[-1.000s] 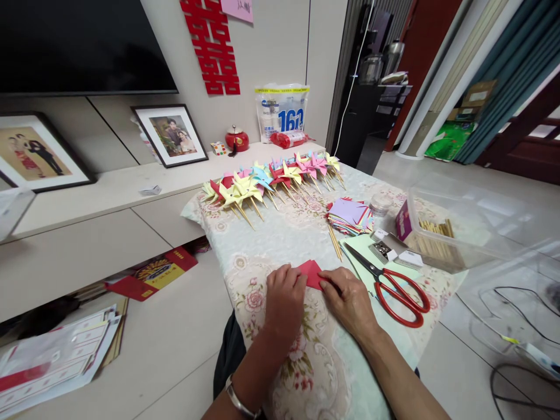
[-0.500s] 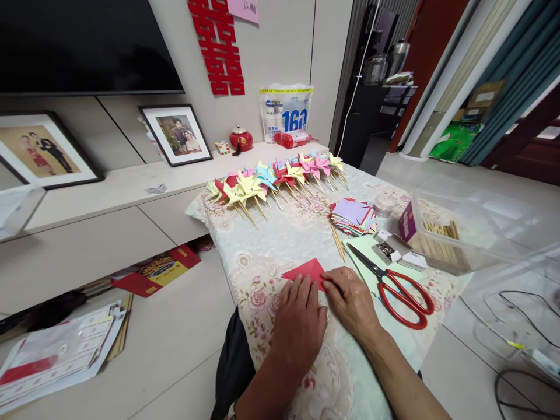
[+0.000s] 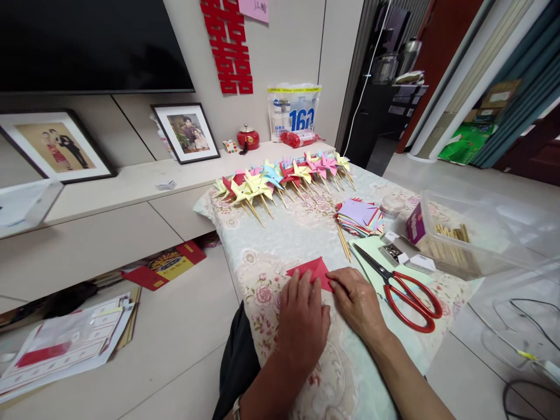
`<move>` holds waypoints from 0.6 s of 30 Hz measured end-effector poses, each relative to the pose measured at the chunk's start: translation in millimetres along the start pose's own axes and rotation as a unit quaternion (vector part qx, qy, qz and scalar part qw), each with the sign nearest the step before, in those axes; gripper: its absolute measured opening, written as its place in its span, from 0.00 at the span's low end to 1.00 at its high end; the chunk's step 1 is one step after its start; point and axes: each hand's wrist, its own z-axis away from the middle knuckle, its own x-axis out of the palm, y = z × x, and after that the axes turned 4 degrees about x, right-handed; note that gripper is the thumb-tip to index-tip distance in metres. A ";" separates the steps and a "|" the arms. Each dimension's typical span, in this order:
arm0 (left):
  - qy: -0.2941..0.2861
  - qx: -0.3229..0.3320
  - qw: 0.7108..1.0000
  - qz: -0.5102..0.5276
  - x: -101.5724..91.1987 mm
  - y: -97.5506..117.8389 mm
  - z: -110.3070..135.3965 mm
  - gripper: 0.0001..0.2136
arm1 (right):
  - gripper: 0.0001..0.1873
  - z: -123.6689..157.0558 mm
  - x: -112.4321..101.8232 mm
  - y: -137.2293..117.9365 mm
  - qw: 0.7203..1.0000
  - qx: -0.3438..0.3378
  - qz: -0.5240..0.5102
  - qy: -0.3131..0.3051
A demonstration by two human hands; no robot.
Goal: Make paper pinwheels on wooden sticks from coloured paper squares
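Observation:
A small piece of red paper [image 3: 318, 269] lies on the flowered tablecloth in front of me, with slits or creases showing in it. My left hand [image 3: 301, 312] rests on its near left part, fingers stretched out and apart. At the paper's right corner, my right hand [image 3: 355, 297] pinches the edge between thumb and fingers. Parts of the sheet are hidden under both hands. Red-handled scissors [image 3: 409, 294] lie to the right of my right hand, blades partly over light green paper [image 3: 368, 251].
Several paper pinwheels on sticks [image 3: 266, 184] line the table's far side. Behind the scissors are a stack of coloured paper [image 3: 359, 214], loose sticks [image 3: 343, 242], small open boxes of metal fasteners [image 3: 394, 253] and a clear bin [image 3: 464, 227] holding sticks. A white ledge [image 3: 144, 186] runs along the wall.
The whole view has shifted a little, so things appear slightly further right. My left fingers have moved slightly on the red paper, and more of its right side shows. My right hand still pinches it.

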 end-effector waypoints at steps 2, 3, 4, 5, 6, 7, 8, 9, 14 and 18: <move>0.032 -0.019 0.999 0.023 0.6 -10.2 -2.1 0.21 | 0.11 0.0 0.1 -0.2 1.000 0.001 -0.001 0.001; 0.041 -0.040 0.998 0.037 0.6 -16.8 -4.3 0.21 | 0.11 0.0 0.0 -0.6 1.000 0.002 -0.002 0.001; 0.045 -0.053 0.996 0.054 0.3 -24.0 -7.3 0.21 | 0.11 -0.1 -0.1 -1.1 1.000 0.004 -0.003 0.002; 0.044 -0.062 0.995 0.071 -0.1 -31.3 -11.0 0.20 | 0.10 -0.2 -0.4 -1.8 1.000 0.005 -0.002 0.004; 0.041 -0.072 0.993 0.088 -0.7 -38.1 -15.2 0.19 | 0.10 -0.3 -0.6 -2.4 1.000 0.006 -0.002 0.006; 0.038 -0.083 0.990 0.105 -1.4 -44.0 -19.6 0.19 | 0.10 -0.5 -0.9 -2.9 1.000 0.006 -0.002 0.007; 0.034 -0.095 0.987 0.125 -2.2 -48.7 -24.1 0.18 | 0.10 -0.6 -1.1 -3.3 1.000 0.006 -0.001 0.007; 0.029 -0.108 0.983 0.143 -3.0 -52.0 -28.2 0.17 | 0.10 -0.7 -1.2 -3.5 1.000 0.005 -0.002 0.006; 0.009 -0.140 0.979 0.149 -4.4 -52.4 -39.6 0.15 | 0.10 -0.5 -0.8 -4.0 1.000 0.006 -0.007 0.005; -0.014 -0.153 0.982 0.114 -2.6 -47.4 -38.9 0.15 | 0.10 0.1 -1.8 -6.3 1.000 0.006 -0.006 0.008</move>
